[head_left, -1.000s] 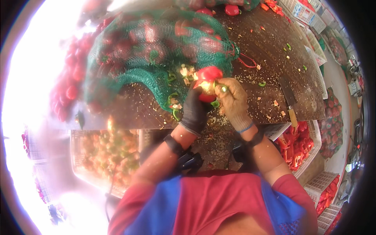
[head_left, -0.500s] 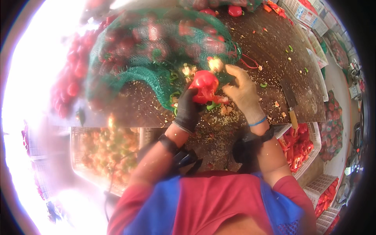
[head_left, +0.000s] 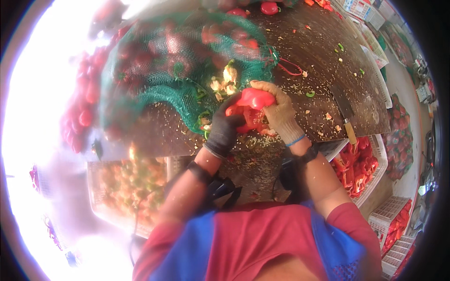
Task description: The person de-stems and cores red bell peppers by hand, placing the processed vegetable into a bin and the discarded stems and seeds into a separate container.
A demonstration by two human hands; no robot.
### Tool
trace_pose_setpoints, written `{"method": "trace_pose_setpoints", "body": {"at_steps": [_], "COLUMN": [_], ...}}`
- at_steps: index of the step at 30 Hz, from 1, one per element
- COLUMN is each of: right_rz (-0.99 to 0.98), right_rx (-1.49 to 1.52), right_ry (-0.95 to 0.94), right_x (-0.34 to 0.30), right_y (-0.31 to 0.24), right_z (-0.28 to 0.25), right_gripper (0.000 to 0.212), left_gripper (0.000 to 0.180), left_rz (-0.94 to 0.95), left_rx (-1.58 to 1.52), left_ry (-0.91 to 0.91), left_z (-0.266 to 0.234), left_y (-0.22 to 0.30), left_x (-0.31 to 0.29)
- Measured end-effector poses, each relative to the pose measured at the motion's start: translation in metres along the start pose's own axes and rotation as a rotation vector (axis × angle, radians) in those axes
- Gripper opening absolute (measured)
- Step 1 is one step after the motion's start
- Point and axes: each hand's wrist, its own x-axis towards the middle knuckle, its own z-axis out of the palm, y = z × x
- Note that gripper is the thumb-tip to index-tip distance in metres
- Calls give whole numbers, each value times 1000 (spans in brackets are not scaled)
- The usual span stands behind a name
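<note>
A red bell pepper (head_left: 256, 99), broken open with its hollow inside showing, is gripped between both hands above the table's front edge. My left hand (head_left: 225, 126), in a dark grey glove, closes on its left side. On its right side the fingers of my right hand (head_left: 280, 110), in a pale tan glove, wrap round it. Pale seed cores (head_left: 225, 83) lie just beyond the pepper, against a green mesh bag (head_left: 164, 96) full of red peppers. Loose seeds and red scraps lie under the hands.
A knife (head_left: 344, 112) with a wooden handle lies at the table's (head_left: 304, 51) right edge. Below it stands a crate of red pepper pieces (head_left: 354, 166). At the lower left, a crate (head_left: 96, 187) holds pale cores. More red peppers (head_left: 270, 8) lie at the back.
My right hand has come from beside a pale core onto the pepper and now grips it. That core lies with the others by the bag. The pepper has turned, showing its open inside.
</note>
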Motion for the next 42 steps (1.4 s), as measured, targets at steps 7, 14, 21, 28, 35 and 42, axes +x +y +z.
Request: {"method": "trace_pose_setpoints", "body": {"at_steps": [7,14,21,28,35,42], "right_rz": [-80,-27,138,463,537,676], "right_rx": [-204,-352,-635,212,920,1268], "right_ry": [-191,-162,-61,-17,-117,208], "right_x": [9,26,13,15,-17,-58], "right_y": [-11,-9,-6,-12,-13,-39], "right_z": [-38,-78,-51,-41,-12,-85], "right_gripper": [25,44,31,18,26,16], "left_gripper": [64,52,52,67,87,82], "left_rz": [-93,204,182,128,66,-85], "left_rx": [-211,416,716,142,-201,-314], "left_ry": [-78,-257,40,32,-171,-231], "left_z": [-10,-51,-47,-48,2,18], "left_y": [20,47,10,25,19,36], "left_x": [9,22,29,28,26,1]}}
